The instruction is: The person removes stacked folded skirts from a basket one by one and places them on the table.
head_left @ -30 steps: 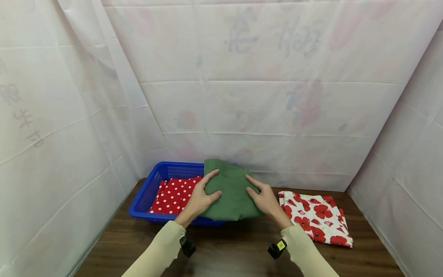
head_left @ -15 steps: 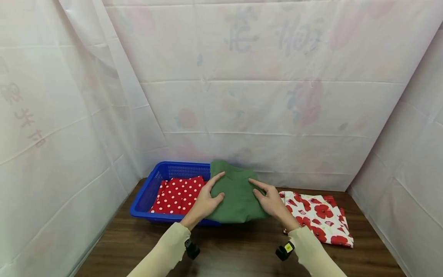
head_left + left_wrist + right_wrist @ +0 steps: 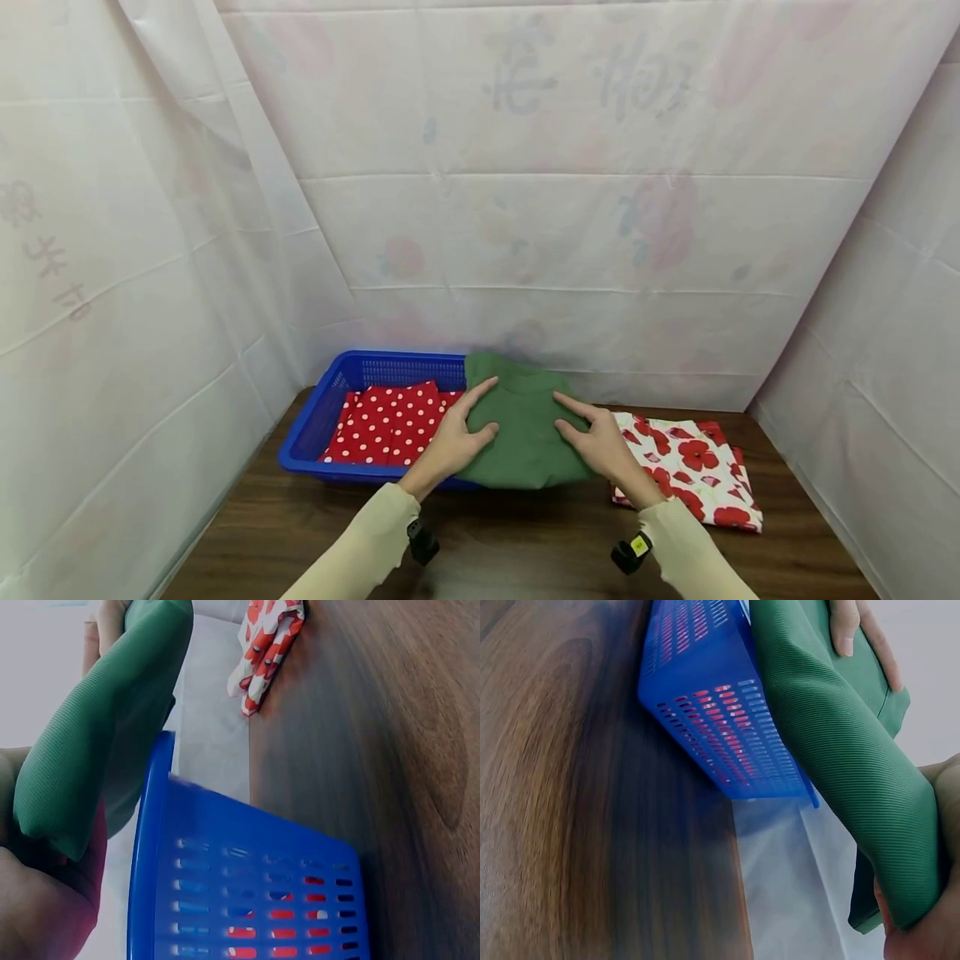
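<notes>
A folded green cloth [image 3: 525, 437] is held level between my two hands, raised over the right end of the blue basket [image 3: 303, 442]. My left hand [image 3: 453, 435] grips its left edge, with thumb and index finger on top and other fingers curled beneath, as the left wrist view shows. On the right edge, my right hand [image 3: 600, 440] grips the cloth the same way; in the right wrist view its fingers wrap under the thick fold [image 3: 855, 765]. Inside the basket lies a folded red cloth with white dots [image 3: 386, 425], partly hidden behind my left hand and the green cloth.
To the right, a folded white cloth with red flowers [image 3: 701, 475] lies on the dark wooden table [image 3: 510, 542], partly behind my right hand and forearm. White printed sheets [image 3: 525, 225] hang behind and on both sides.
Both hands have carried the green cloth rightward, from over the basket toward the flowered cloth. More of the dotted cloth now shows. The basket and the flowered cloth stay put.
</notes>
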The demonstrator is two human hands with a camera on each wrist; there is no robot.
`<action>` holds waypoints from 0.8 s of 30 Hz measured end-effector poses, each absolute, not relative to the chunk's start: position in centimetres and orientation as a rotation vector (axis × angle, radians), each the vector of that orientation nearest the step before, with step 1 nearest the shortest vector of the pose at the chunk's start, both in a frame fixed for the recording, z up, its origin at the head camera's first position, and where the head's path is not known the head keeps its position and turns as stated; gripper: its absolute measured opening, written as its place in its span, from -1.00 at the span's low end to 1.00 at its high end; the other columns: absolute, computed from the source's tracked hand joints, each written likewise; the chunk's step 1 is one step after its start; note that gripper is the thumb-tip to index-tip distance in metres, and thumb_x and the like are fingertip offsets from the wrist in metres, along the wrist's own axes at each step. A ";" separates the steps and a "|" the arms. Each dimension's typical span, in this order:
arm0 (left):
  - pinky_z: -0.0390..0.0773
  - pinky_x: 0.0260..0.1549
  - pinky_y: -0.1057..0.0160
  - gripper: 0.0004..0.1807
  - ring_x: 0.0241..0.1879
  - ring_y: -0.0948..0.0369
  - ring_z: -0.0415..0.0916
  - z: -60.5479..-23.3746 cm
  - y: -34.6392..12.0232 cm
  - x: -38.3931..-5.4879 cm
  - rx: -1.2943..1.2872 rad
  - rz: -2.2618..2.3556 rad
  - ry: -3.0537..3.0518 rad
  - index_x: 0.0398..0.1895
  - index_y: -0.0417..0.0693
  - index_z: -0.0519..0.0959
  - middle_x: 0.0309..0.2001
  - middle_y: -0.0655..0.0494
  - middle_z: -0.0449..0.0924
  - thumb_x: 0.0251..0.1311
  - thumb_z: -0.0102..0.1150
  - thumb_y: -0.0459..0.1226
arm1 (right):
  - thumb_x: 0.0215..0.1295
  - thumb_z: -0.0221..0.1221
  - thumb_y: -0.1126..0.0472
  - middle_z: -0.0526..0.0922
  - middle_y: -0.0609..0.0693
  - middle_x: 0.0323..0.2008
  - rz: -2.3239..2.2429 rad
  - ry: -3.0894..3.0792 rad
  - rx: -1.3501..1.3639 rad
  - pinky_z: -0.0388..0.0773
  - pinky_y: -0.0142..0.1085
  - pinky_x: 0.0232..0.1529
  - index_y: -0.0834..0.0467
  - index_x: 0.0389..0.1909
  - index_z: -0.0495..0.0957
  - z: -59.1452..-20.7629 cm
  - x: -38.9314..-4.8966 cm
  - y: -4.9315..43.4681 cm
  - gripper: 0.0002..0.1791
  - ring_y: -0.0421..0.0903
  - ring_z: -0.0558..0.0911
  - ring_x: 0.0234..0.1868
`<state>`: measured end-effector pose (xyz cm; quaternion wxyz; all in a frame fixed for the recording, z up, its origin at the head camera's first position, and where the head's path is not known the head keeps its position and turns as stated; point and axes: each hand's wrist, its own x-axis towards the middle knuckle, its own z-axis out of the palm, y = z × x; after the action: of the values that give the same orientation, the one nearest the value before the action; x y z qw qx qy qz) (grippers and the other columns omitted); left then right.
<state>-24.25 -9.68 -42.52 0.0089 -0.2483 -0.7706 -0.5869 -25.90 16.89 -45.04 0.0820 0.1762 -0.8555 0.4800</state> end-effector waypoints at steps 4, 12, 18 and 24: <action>0.53 0.00 0.10 -0.28 0.18 -0.06 0.44 -42.4 -9.1 -24.0 -0.794 -1.807 -2.417 0.50 -0.02 0.11 0.40 -0.17 0.22 0.29 0.10 -0.43 | 0.33 0.21 0.10 0.40 0.15 0.32 1.414 -2.576 0.511 0.48 -0.36 -0.41 -0.10 0.31 0.43 -45.4 -25.8 17.6 -0.48 0.02 0.64 -0.01; 0.36 0.21 -0.14 -0.27 0.37 -0.06 0.23 -42.3 -7.9 -23.7 -0.793 -1.783 -2.439 0.50 0.01 0.12 0.47 -0.04 0.12 0.29 0.11 -0.42 | 0.31 0.23 0.13 0.45 0.19 0.28 1.335 -2.570 0.532 0.50 -0.38 -0.36 -0.04 0.30 0.45 -45.8 -25.9 18.8 -0.48 0.03 0.64 0.01; 0.38 0.19 -0.11 -0.27 0.36 -0.05 0.23 -42.6 -7.1 -23.8 -0.794 -1.773 -2.452 0.50 0.01 0.12 0.46 -0.06 0.11 0.28 0.12 -0.41 | 0.30 0.23 0.12 0.49 0.23 0.23 1.348 -2.536 0.537 0.54 -0.39 -0.36 0.00 0.28 0.46 -45.9 -25.7 19.5 -0.49 0.03 0.67 -0.06; 0.32 0.23 -0.15 -0.26 0.38 -0.04 0.20 -44.5 -6.5 -24.5 -0.760 -1.795 -2.452 0.51 0.10 0.10 0.47 0.00 0.11 0.30 0.13 -0.36 | 0.31 0.23 0.08 0.48 0.25 0.24 1.371 -2.562 0.510 0.55 -0.38 -0.45 -0.03 0.29 0.45 -46.5 -25.5 20.0 -0.48 -0.12 0.71 -0.33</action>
<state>-24.53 -6.52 -44.48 0.0044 -0.2427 -0.7828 -0.5730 -25.53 20.03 -46.51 0.0956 0.1719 -0.8645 0.4625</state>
